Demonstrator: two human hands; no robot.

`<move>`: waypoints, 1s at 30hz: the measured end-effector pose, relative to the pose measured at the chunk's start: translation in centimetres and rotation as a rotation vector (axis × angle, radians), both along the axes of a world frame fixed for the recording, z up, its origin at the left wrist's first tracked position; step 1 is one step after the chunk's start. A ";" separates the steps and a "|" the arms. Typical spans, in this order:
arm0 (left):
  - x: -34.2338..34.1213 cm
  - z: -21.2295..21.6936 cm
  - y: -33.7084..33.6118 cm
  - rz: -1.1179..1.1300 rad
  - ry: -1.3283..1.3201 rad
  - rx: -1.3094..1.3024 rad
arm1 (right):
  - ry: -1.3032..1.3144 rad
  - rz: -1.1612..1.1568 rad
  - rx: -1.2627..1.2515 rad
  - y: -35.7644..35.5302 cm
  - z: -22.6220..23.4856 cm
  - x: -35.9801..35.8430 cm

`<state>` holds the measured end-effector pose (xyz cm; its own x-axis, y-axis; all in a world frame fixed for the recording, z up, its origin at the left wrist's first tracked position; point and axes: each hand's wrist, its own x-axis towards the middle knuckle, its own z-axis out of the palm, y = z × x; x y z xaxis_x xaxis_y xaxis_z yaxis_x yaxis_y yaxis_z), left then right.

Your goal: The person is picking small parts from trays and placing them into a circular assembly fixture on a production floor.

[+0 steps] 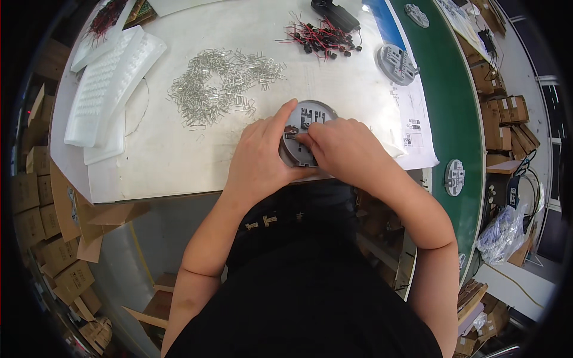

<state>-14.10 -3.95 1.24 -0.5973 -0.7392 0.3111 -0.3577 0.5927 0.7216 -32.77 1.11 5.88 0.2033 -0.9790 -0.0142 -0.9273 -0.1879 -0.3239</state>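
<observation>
At the table's [179,161] near edge, the left hand [259,158] cups the grey disc [305,119] by its rim while the right hand [343,149] pinches a small part into it; the disc looks light, stiff plastic, best held by its rim.

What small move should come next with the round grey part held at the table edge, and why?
Probably press the small piece home: the right hand fingertips pinch at a slot in the round grey part, which the left hand steadies. Whether it is seated is hidden. More metal clips lie piled beyond.
</observation>
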 end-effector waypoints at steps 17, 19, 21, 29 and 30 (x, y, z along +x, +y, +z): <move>0.1 -0.7 0.0 0.005 -0.020 0.007 | 0.247 -0.007 -0.419 2.0 -1.6 1.8; 0.1 -0.7 0.0 0.010 -0.004 -0.013 | 0.225 0.001 -0.422 1.9 -1.6 1.5; 0.1 -0.7 0.0 0.011 0.006 -0.023 | 0.182 0.017 -0.429 1.9 -1.4 1.2; 0.0 -0.4 0.1 0.004 0.007 -0.015 | -0.013 -0.133 0.059 1.0 0.5 -0.3; 0.1 -0.5 0.1 0.004 0.001 -0.014 | -0.014 -0.135 0.061 0.8 0.6 -0.4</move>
